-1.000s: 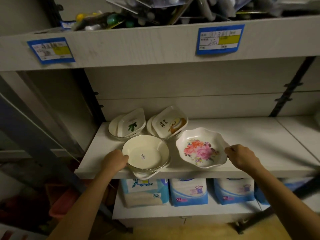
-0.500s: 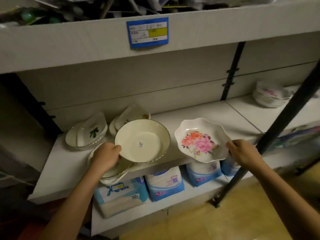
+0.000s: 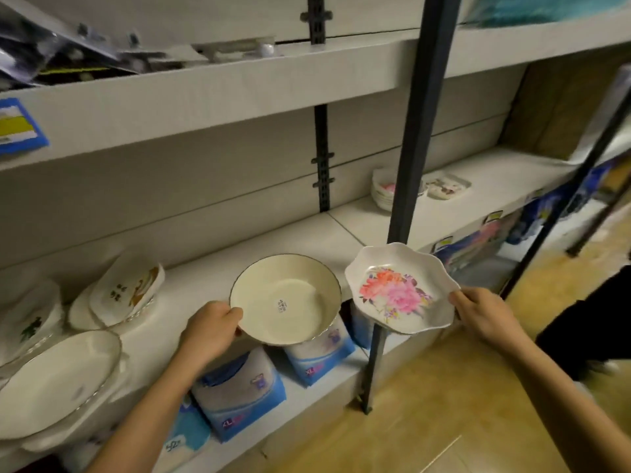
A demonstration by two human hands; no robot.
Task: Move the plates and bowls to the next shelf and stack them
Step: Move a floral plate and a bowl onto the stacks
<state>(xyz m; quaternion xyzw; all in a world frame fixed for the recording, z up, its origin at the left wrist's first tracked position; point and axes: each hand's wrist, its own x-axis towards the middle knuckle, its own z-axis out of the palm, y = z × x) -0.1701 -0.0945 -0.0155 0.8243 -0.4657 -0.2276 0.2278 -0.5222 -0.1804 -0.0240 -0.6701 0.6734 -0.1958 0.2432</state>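
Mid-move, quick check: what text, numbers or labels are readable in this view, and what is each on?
"XL": blue-and-white pack on the lower shelf.
"XL": the next pack to its right.
"52": the pack at the bottom edge.
Sticker in the cream bowl: too small to read.
Blue shelf label, far left: blurred.
Characters on the leaning dish: blurred.
Floral plate: no text.

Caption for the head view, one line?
Left hand holds a cream bowl, right hand a flowered plate, before the shelves.
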